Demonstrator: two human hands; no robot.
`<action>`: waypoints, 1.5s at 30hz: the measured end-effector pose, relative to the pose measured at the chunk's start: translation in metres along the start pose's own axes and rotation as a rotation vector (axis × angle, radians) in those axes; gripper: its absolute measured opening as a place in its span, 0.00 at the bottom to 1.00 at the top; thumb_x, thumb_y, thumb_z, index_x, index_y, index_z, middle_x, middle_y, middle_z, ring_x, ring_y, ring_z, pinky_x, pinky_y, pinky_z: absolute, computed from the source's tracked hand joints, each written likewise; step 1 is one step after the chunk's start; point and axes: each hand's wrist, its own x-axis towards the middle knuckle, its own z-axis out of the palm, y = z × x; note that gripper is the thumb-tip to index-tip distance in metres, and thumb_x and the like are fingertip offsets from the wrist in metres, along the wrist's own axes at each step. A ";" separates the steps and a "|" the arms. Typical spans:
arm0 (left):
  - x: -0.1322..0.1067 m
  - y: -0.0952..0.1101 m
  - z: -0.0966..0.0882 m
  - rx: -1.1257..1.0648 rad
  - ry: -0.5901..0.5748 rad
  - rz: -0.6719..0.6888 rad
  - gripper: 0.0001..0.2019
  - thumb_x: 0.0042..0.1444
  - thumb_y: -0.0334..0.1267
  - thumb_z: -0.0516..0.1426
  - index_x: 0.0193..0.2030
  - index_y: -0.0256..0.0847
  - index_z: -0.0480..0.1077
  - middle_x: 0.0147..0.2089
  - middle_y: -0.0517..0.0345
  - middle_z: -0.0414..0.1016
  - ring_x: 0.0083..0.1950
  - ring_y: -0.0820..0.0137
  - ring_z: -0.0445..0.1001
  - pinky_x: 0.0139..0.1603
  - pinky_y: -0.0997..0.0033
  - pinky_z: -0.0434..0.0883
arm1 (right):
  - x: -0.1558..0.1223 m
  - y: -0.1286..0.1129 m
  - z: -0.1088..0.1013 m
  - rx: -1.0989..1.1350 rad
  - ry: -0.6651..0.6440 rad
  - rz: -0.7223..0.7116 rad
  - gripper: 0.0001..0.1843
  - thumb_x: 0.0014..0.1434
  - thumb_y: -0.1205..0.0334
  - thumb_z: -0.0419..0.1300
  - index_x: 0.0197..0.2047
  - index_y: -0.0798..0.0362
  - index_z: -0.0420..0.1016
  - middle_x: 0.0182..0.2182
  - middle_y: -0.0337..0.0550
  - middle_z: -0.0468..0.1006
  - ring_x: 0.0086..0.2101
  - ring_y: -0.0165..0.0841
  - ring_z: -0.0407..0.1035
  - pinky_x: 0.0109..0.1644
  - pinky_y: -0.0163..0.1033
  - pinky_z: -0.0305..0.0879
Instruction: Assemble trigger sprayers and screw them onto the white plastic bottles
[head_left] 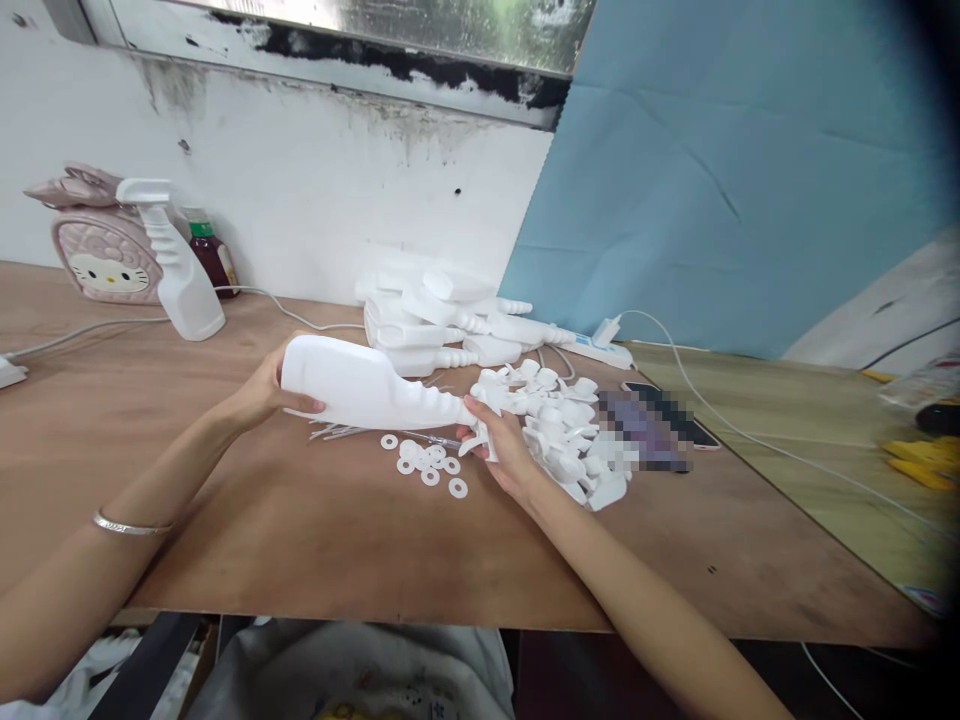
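Note:
A white plastic spray bottle [345, 385] lies sideways in the air above the table, its base to the left and its ribbed neck to the right. My left hand [274, 388] is wrapped round the base end. At the neck end my right hand [504, 440] grips a white trigger spray head [477, 437], which meets the bottle's mouth; whether it is screwed tight cannot be made out. Below the bottle lie several flat white washers [430, 462] and a bundle of thin tubes [334, 431]. A heap of white spray heads [559, 420] sits just right of my right hand.
White bottles [435, 315] are piled by the wall. An assembled spray bottle [182, 270] stands at left beside a pink bag [105, 255] and a dark bottle [213, 255]. A power strip [600, 350], cables and a phone [701, 432] lie at right. The table's front edge runs near me.

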 end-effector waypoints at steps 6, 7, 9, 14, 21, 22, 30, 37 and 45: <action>0.001 -0.007 0.007 -0.104 -0.020 -0.075 0.26 0.43 0.42 0.61 0.49 0.34 0.63 0.35 0.53 0.75 0.33 0.65 0.72 0.28 0.70 0.71 | -0.002 0.005 0.000 -0.106 0.091 -0.089 0.17 0.47 0.48 0.62 0.27 0.55 0.70 0.15 0.40 0.72 0.15 0.28 0.62 0.11 0.28 0.47; 0.001 -0.008 0.008 -0.117 -0.015 -0.087 0.25 0.45 0.42 0.60 0.49 0.33 0.63 0.33 0.53 0.74 0.30 0.66 0.71 0.25 0.71 0.71 | -0.002 0.005 0.000 -0.122 0.102 -0.102 0.18 0.47 0.47 0.61 0.26 0.55 0.70 0.15 0.40 0.72 0.15 0.28 0.62 0.11 0.29 0.47; 0.001 -0.010 0.010 -0.140 -0.013 -0.112 0.24 0.47 0.43 0.58 0.50 0.33 0.63 0.29 0.55 0.74 0.25 0.68 0.70 0.21 0.71 0.70 | -0.002 0.005 0.000 -0.149 0.118 -0.124 0.18 0.47 0.46 0.61 0.26 0.55 0.71 0.15 0.40 0.72 0.15 0.28 0.62 0.11 0.29 0.48; 0.000 -0.007 0.010 -0.185 -0.018 -0.153 0.25 0.47 0.42 0.59 0.51 0.33 0.63 0.27 0.55 0.73 0.23 0.67 0.70 0.17 0.71 0.70 | -0.004 0.004 0.001 -0.182 0.150 -0.156 0.19 0.47 0.45 0.60 0.26 0.55 0.70 0.15 0.39 0.72 0.14 0.28 0.61 0.11 0.30 0.49; -0.002 -0.001 0.014 -0.226 0.001 -0.160 0.25 0.45 0.40 0.60 0.50 0.31 0.64 0.26 0.55 0.73 0.21 0.67 0.69 0.15 0.70 0.69 | -0.003 0.002 0.001 -0.139 0.160 -0.168 0.19 0.45 0.46 0.62 0.26 0.56 0.69 0.13 0.38 0.70 0.14 0.28 0.62 0.11 0.29 0.48; -0.001 -0.001 0.015 -0.231 0.013 -0.154 0.25 0.44 0.40 0.61 0.50 0.31 0.65 0.26 0.55 0.74 0.21 0.67 0.70 0.16 0.70 0.69 | -0.002 0.000 0.001 -0.120 0.149 -0.160 0.20 0.45 0.45 0.62 0.26 0.56 0.69 0.14 0.38 0.71 0.14 0.29 0.62 0.11 0.30 0.47; 0.000 -0.008 0.033 -0.291 0.249 0.034 0.25 0.49 0.46 0.55 0.52 0.36 0.61 0.46 0.49 0.73 0.46 0.58 0.71 0.45 0.60 0.71 | -0.008 -0.018 0.001 0.392 -0.164 -0.206 0.20 0.53 0.45 0.53 0.39 0.52 0.70 0.41 0.45 0.75 0.42 0.34 0.70 0.45 0.38 0.67; -0.028 -0.005 0.054 0.560 0.171 0.817 0.26 0.40 0.39 0.63 0.49 0.48 0.65 0.48 0.55 0.72 0.46 0.60 0.72 0.45 0.62 0.71 | 0.002 -0.011 -0.002 0.434 -0.138 -0.051 0.21 0.48 0.40 0.57 0.36 0.48 0.71 0.40 0.39 0.74 0.43 0.35 0.69 0.44 0.41 0.69; -0.040 0.001 0.095 1.062 -0.149 1.516 0.14 0.49 0.36 0.59 0.44 0.54 0.69 0.47 0.62 0.74 0.53 0.68 0.69 0.57 0.64 0.64 | 0.005 -0.028 -0.013 0.425 -0.048 -0.110 0.20 0.51 0.42 0.55 0.40 0.47 0.70 0.49 0.38 0.70 0.46 0.37 0.67 0.36 0.39 0.70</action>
